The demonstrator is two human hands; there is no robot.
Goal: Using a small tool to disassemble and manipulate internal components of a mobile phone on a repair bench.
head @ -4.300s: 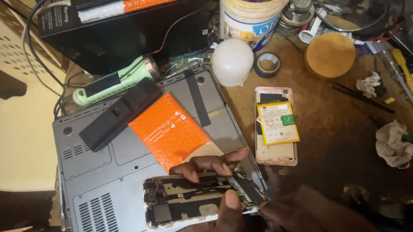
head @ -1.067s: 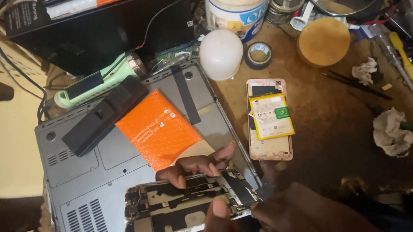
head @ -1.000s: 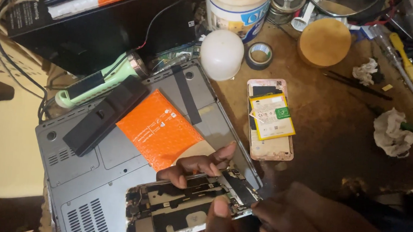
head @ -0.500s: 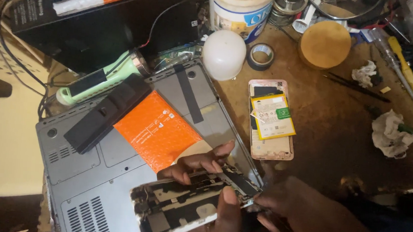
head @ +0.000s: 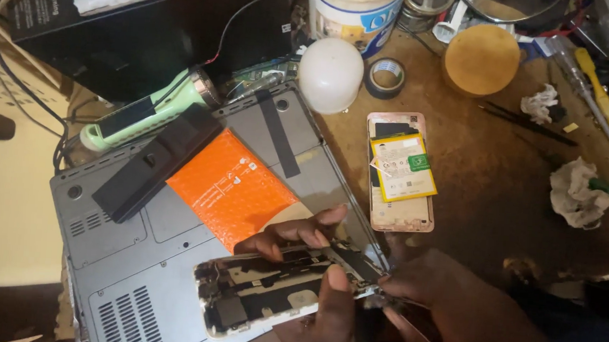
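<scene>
Room right of the pink phone (head: pixel 401 175) on bare table (head: pixel 493 196) — orange pouch (head: pixel 229 187), black bar (head: pixel 156 162) block left.

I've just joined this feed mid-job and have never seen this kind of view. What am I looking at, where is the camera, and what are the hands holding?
There is no machine here: a person works with bare hands, filmed by one camera worn on the head, looking down.

The left hand steadies an opened phone, its back off and insides showing. The right hand meets the phone's right end; whether it pinches a small part or tool, I cannot tell.

The phone rests on an upturned grey laptop, which also carries an orange padded envelope and a black bar. On the brown bench lie a second phone with a yellow-labelled battery, a white bulb, a tape roll and crumpled tissue.
</scene>
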